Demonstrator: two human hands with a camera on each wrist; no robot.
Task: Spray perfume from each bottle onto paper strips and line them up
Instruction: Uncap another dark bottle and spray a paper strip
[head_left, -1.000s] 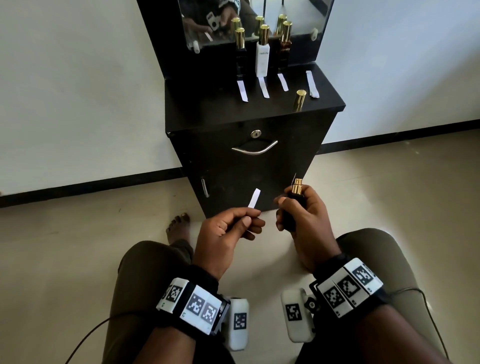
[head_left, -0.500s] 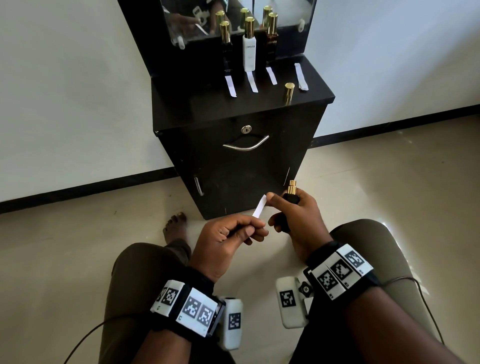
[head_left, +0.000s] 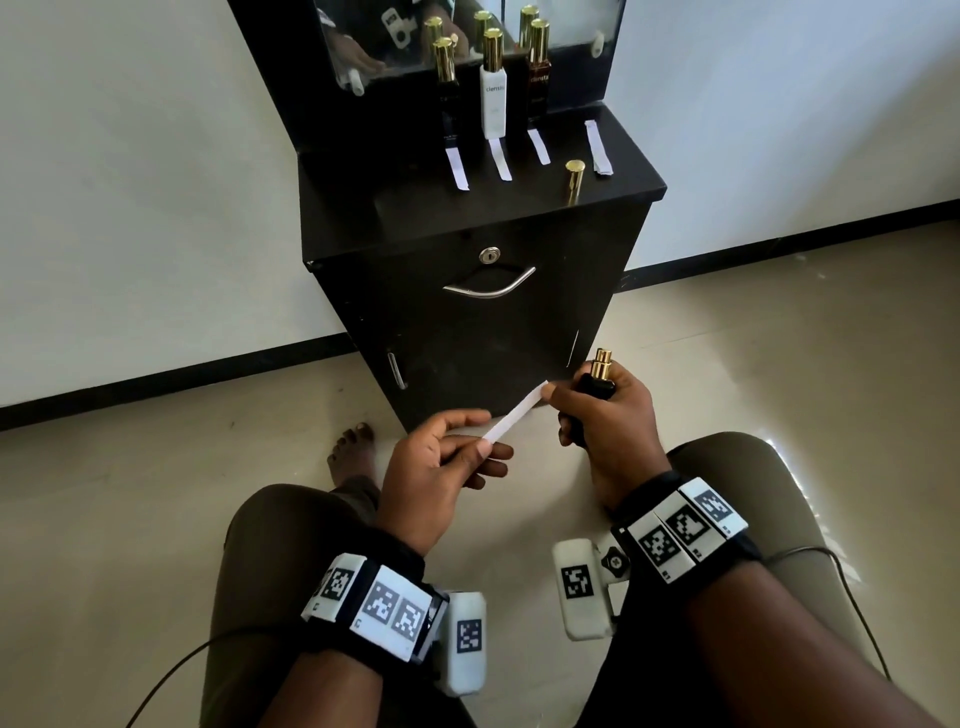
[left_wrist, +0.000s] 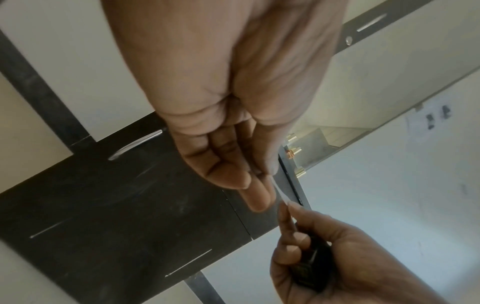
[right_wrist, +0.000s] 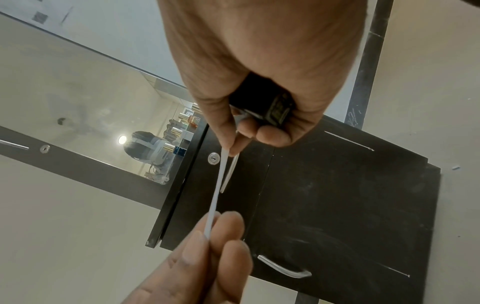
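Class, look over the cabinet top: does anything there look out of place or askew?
Yes. A gold cap stands alone near the front edge, off any bottle; the bottle in the right hand is uncapped. The far-right paper strip has no bottle behind it, unlike the other three.

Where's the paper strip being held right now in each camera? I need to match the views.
Head: paper strip at centre, between left hand and right hand.
Left wrist: thin sliver right of centre.
Right wrist: edge-on, centre.
Shared landmark: cabinet's curved handle.
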